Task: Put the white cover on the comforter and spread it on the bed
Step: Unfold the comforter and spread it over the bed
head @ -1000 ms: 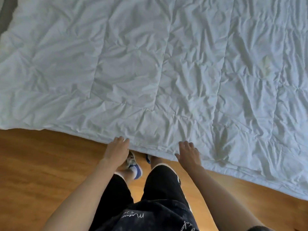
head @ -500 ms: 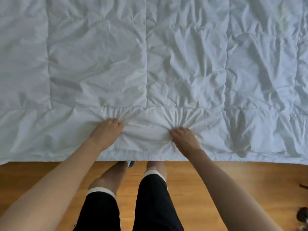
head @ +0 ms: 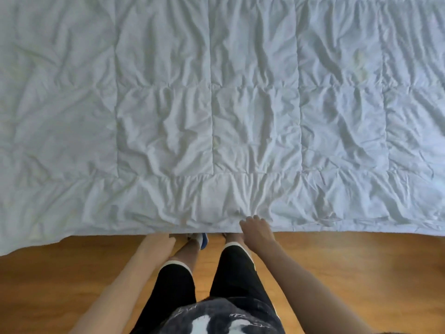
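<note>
The comforter (head: pixel 216 112) edge was pinched by the right hand (head: pixel 256 231); the left hand (head: pixel 157 242) fingers were hidden, so an even two-handed pull was judged best.

One white quilted comforter (head: pixel 216 104); two hands, left hand (head: pixel 159 242) and right hand (head: pixel 256 231); two legs (head: pixel 231 273); one wooden floor (head: pixel 361 273).

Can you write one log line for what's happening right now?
comforter: spread flat | right hand: at its near edge | left hand: fingers hidden under edge
</note>
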Demonstrator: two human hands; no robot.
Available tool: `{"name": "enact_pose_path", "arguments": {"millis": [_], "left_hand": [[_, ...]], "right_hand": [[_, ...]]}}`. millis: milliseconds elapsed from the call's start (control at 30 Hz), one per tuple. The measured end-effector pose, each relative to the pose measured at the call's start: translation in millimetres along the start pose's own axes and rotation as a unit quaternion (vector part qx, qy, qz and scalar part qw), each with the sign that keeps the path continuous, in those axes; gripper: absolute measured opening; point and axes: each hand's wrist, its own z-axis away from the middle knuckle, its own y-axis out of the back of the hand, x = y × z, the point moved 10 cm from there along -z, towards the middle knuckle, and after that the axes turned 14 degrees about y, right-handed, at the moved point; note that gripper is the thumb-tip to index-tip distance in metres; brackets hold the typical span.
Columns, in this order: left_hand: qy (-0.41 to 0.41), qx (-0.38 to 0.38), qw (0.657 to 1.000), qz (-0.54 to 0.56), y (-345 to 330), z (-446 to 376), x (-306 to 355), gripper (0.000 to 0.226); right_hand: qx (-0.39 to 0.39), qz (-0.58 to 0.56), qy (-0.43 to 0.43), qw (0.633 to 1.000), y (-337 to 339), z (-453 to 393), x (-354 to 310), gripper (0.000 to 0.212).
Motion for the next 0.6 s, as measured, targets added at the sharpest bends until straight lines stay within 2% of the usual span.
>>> {"name": "enact_pose_path", "arguments": {"millis": [100, 167, 433, 600], "left_hand": [[0.047, 0.014, 0.998, 0.024, 2, 42, -12, 0.029], [0.074, 0.02, 0.995, 0.06, 11, 70, -15, 0.028], [0.132, 0.044, 0.973, 0.182, 37, 133, -23, 0.019], [0.12, 0.038, 0.959, 0.252, 50, 127, -25, 0.034]], "right_hand": [[0.062, -0.109, -0.011, 0.992, 32, 25, -10, 0.023], [0.078, -0.15, -0.017, 0.985, 48, 47, -12, 0.023], [0.073, -0.177, -0.074, 0.979, 64, 129, 11, 0.028], [0.117, -0.221, -0.144, 0.957, 56, 181, 19, 0.029]]}}
